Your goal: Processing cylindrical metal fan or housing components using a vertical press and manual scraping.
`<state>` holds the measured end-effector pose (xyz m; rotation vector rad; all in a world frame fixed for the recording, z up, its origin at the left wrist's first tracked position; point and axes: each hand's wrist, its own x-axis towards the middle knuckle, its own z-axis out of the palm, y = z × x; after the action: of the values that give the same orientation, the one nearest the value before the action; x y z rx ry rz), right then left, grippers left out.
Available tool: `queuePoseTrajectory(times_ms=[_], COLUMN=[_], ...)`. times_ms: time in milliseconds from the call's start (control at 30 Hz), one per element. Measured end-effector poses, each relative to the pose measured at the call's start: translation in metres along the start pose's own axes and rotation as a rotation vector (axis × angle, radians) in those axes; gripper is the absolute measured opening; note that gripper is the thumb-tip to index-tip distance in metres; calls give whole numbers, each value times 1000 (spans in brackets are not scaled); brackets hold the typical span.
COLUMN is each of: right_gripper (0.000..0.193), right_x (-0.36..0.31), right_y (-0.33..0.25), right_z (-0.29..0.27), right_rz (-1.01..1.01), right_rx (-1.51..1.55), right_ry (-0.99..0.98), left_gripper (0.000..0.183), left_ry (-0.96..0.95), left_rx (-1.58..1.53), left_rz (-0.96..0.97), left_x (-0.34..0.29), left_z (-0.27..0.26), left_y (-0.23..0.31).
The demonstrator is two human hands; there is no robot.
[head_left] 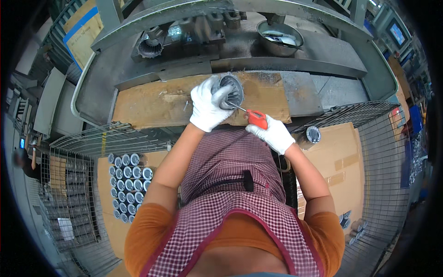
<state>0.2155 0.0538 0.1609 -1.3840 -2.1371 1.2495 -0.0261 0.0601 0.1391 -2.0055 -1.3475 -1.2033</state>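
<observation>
My left hand (208, 102), in a white glove, grips a grey cylindrical metal part (236, 87) with ribs round its inner wall. The part is tilted, its open end facing right, above the cardboard on the bench. In my gloved right hand (273, 135) is a red air blow gun (256, 119), the fingers wrapped round its body. Its thin metal nozzle (237, 106) points up and left, the tip at the lower rim of the part. Whether the tip touches the metal cannot be made out.
Cardboard (157, 104) covers the bench's near edge. Behind stand a metal bowl (297, 41) and another ribbed part (150, 48). Wire baskets flank me: the left one holds rows of cylinders (134, 185), the right one a single cylinder (313, 135) and several more lower down.
</observation>
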Motion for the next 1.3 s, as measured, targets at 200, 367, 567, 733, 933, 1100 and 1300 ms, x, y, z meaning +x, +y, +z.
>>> queuePoseTrajectory(times_ms=[200, 367, 567, 733, 933, 1100, 1300], right_gripper=[66, 65, 64, 65, 64, 52, 38], right_x=[3, 7, 8, 2, 10, -6, -12], right_y=[5, 10, 7, -5, -8, -4, 56], right_z=[-14, -7, -2, 3, 16, -36, -153], right_rz=[53, 49, 44, 12, -43, -49, -100], right_rx=[-298, -242, -230, -160, -194, -78, 163], right_ry=[118, 98, 100, 69, 52, 261, 1027], left_gripper=[68, 71, 73, 72, 81, 89, 88], left_ry=[-32, -41, 2, -3, 24, 151, 43], left_rx=[1, 20, 0, -36, -79, -221, -452], left_rz=[11, 27, 17, 23, -18, -95, -390], left_x=[4, 6, 4, 2, -10, -26, -47], left_z=[4, 1, -1, -4, -7, -1, -6], left_y=[3, 5, 4, 0, -7, -27, -58])
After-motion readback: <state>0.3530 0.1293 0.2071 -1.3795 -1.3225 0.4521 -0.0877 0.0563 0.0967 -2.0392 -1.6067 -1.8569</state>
